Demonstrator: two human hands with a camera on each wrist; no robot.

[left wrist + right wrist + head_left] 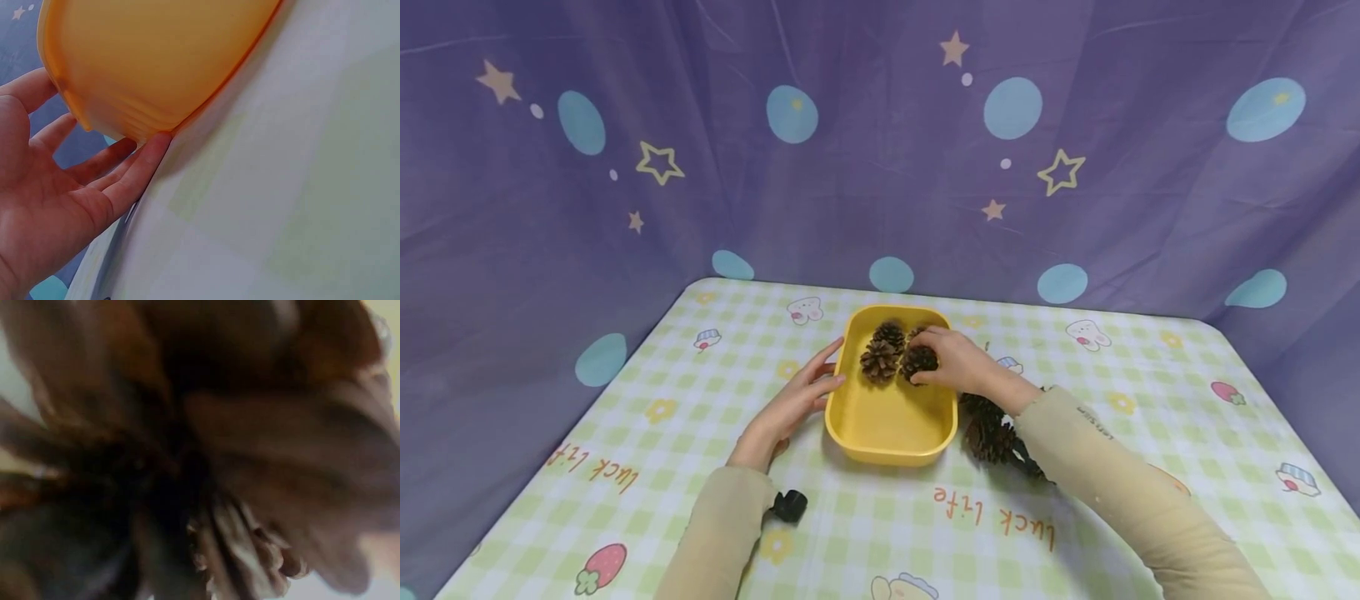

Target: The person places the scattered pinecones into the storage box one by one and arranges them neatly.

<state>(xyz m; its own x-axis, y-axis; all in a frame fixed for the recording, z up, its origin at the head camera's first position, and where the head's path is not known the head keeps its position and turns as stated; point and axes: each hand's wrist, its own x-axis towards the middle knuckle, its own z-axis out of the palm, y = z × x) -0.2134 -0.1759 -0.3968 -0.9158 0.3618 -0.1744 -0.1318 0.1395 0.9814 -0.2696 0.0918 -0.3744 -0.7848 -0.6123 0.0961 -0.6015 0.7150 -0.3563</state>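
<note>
A yellow plastic tray (880, 425) stands on the table, with brown pine cones (879, 362) in its far half. My left hand (786, 408) is at the tray's left side. In the left wrist view its extended fingers (153, 153) touch the outer wall and lower edge. My right hand (961, 364) reaches over the right rim and pinches a pine cone (917, 362) inside the tray, beside the others. Scales of a pine cone (281, 437) fill the right wrist view, dark and blurred, hiding most of the fingers.
More pine cones (988, 437) lie on the cloth right of the tray, partly under my right forearm. A black wrist camera (790, 506) sticks out by my left sleeve. The checked tablecloth (700, 450) reaches back to a purple curtain (880, 192).
</note>
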